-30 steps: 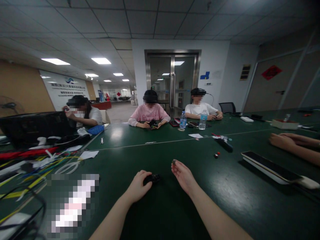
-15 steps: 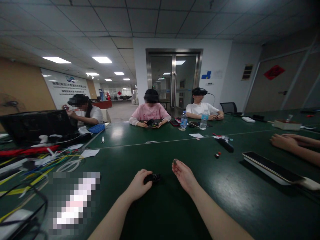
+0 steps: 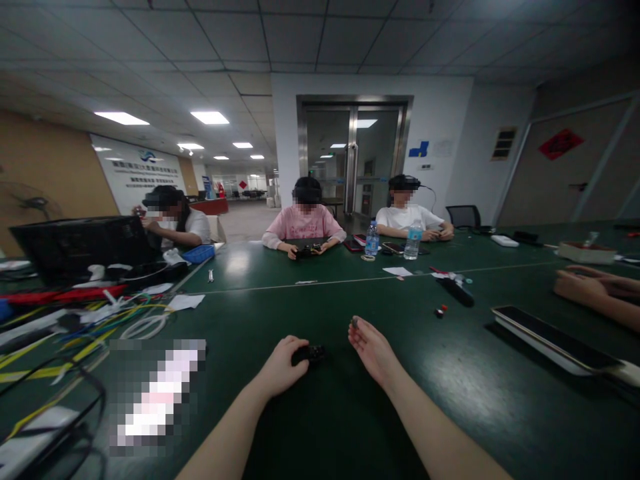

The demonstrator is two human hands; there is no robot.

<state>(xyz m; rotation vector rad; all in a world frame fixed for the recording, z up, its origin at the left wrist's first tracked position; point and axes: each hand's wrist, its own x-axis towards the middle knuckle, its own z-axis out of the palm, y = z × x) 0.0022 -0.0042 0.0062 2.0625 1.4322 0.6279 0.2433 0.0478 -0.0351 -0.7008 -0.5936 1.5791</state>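
Note:
On the dark green table [image 3: 240, 320], my left hand [image 3: 283, 365] is closed round one end of a small black device [image 3: 314, 354], whose other end sticks out to the right. My right hand [image 3: 373, 353] is raised a little to the right of it, palm turned inward. Between its thumb and fingertips it pinches a small dark round piece [image 3: 355, 321], too small to make out. The two hands are apart, and the piece does not touch the device.
Tangled cables [image 3: 145, 325] and a blurred-out bright object [image 3: 160, 393] lie left. A phone on a white block [image 3: 555, 340], small parts [image 3: 441, 311] and another person's hands [image 3: 583, 283] are right. Two bottles [image 3: 413, 241] stand across the table, where three people sit.
The view has shifted slightly, moving the scene a little to the right. Both my hands keep their grips. The person in pink across the table has lowered the dark item they hold.

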